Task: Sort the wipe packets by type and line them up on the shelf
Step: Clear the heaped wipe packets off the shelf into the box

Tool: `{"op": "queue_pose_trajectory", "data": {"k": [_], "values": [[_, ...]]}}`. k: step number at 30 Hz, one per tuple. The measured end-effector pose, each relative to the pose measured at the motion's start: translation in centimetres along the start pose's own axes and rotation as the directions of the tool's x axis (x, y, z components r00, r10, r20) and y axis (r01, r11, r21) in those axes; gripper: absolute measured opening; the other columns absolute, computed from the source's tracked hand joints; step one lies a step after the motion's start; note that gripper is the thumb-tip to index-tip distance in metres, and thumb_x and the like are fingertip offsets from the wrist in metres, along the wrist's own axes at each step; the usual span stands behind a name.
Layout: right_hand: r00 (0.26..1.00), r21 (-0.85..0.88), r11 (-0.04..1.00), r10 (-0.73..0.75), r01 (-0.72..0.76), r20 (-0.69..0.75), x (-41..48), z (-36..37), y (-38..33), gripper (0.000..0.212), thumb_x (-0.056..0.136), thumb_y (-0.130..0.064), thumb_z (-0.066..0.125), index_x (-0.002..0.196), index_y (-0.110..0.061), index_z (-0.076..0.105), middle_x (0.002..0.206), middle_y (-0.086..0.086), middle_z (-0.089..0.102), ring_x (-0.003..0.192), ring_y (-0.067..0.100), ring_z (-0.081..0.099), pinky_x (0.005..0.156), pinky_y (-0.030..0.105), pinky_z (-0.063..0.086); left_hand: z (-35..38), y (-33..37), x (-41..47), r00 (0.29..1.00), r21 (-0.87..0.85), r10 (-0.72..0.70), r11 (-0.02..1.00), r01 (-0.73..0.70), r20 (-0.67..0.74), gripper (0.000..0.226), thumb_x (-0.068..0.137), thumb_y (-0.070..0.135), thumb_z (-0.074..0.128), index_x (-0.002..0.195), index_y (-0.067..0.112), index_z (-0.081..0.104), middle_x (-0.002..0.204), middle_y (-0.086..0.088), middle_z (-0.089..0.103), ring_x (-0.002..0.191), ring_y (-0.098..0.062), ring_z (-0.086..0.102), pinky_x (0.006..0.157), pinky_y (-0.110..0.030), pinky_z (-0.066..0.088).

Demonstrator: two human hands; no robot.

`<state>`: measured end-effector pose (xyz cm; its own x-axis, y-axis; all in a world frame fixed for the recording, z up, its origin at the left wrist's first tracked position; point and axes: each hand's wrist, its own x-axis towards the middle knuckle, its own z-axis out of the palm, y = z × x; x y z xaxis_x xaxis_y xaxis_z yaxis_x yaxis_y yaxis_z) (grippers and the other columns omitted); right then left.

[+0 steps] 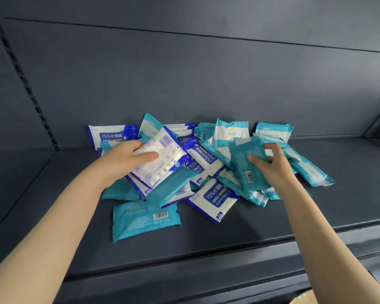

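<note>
Person's left hand [125, 159] grips a blue-white alcohol packet [160, 159] above the left side of the pile [215, 196], thumb curled on top, likely gathering that type (another seems stacked beneath). Long axis diagonal, far end pointing up-right. The right hand [276, 167] pinches a teal packet [248, 170] above the pile's right side, long axis roughly front-to-back, barcode end nearest the person. Pile lies unsorted on the shelf [250, 238].

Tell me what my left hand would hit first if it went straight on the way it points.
Your left hand, gripping a white-and-blue packet, points right and back into the pile. It would likely meet the upside-down 75% alcohol packet just beyond first, though depth is unclear.
</note>
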<state>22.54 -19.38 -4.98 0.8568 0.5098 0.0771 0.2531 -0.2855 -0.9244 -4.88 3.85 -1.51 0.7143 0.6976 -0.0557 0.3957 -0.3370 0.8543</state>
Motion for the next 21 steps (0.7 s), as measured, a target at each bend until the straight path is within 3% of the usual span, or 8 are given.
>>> {"op": "queue_pose_trajectory", "data": {"k": [3,6,11,13,17,19,21], "values": [[0.996,0.003,0.996,-0.084,0.084,-0.022,0.1,-0.2,-1.3,0.039,0.082,-0.030,0.079,0.111,-0.030,0.053,0.099,0.004,0.072,0.082,0.027,0.071,0.071,0.047,0.060,-1.9,-0.3,1.0,0.996,-0.047,0.027,0.998,-0.031,-0.083,0.015,0.090,0.035,0.068,0.097,0.022,0.069,0.096,0.001,0.074,0.088,-0.019,0.069,0.081,-0.035,0.050],[0.986,-0.074,0.983,-0.167,0.166,-0.004,0.6,-0.4,-3.3,0.026,0.082,-0.026,0.080,0.103,-0.015,0.066,0.090,0.000,0.074,0.081,0.024,0.071,0.070,0.039,0.058,-3.5,-1.1,2.5,0.996,-0.007,-0.028,1.000,0.028,-0.085,0.019,0.089,0.038,0.069,0.099,0.022,0.069,0.098,-0.002,0.074,0.091,-0.023,0.069,0.082,-0.039,0.051],[0.969,-0.200,0.949,-0.231,0.244,0.086,2.8,0.4,-5.7,0.027,0.079,-0.036,0.082,0.092,-0.015,0.071,0.092,0.018,0.070,0.078,0.038,0.066,0.073,0.050,0.056,-4.0,-2.1,4.3,0.998,0.126,-0.034,0.991,0.041,-0.057,0.023,0.086,0.045,0.069,0.095,0.024,0.069,0.096,-0.001,0.072,0.092,-0.025,0.068,0.084,-0.047,0.053],[0.952,-0.254,0.921,-0.263,0.296,0.154,3.9,0.9,-6.1,0.029,0.080,-0.037,0.080,0.097,-0.016,0.072,0.092,0.018,0.070,0.072,0.032,0.062,0.071,0.045,0.054,-3.9,-2.0,4.7,0.999,0.162,-0.020,0.987,0.025,-0.035,0.023,0.088,0.044,0.068,0.097,0.023,0.069,0.096,0.000,0.072,0.091,-0.022,0.068,0.084,-0.046,0.053],[0.905,-0.359,0.841,-0.310,0.404,0.292,6.2,1.8,-6.3,0.037,0.084,-0.035,0.077,0.110,-0.010,0.068,0.109,0.005,0.063,0.093,0.022,0.056,0.084,0.035,0.045,-3.8,-1.8,5.1,0.999,0.228,-0.036,0.973,0.040,-0.019,0.027,0.090,0.044,0.064,0.108,0.024,0.063,0.104,0.004,0.068,0.095,-0.016,0.064,0.088,-0.041,0.052],[0.898,-0.352,0.854,-0.257,0.384,0.356,7.7,1.7,-6.1,0.043,0.085,-0.038,0.074,0.120,-0.016,0.064,0.118,-0.004,0.062,0.104,0.017,0.058,0.094,0.033,0.044,-3.6,-1.7,5.2,0.999,0.278,-0.033,0.960,0.036,-0.018,0.029,0.090,0.045,0.063,0.109,0.023,0.061,0.105,0.004,0.066,0.097,-0.016,0.062,0.088,-0.040,0.050],[0.869,-0.333,0.870,-0.188,0.364,0.457,9.3,1.4,-5.9,0.033,0.085,-0.039,0.073,0.115,-0.028,0.064,0.114,-0.012,0.067,0.108,0.015,0.063,0.100,0.038,0.047,-3.6,-1.6,5.3,0.999,0.325,-0.022,0.945,0.030,-0.028,0.027,0.090,0.045,0.063,0.106,0.023,0.061,0.104,0.003,0.066,0.097,-0.018,0.062,0.089,-0.041,0.049]]}}
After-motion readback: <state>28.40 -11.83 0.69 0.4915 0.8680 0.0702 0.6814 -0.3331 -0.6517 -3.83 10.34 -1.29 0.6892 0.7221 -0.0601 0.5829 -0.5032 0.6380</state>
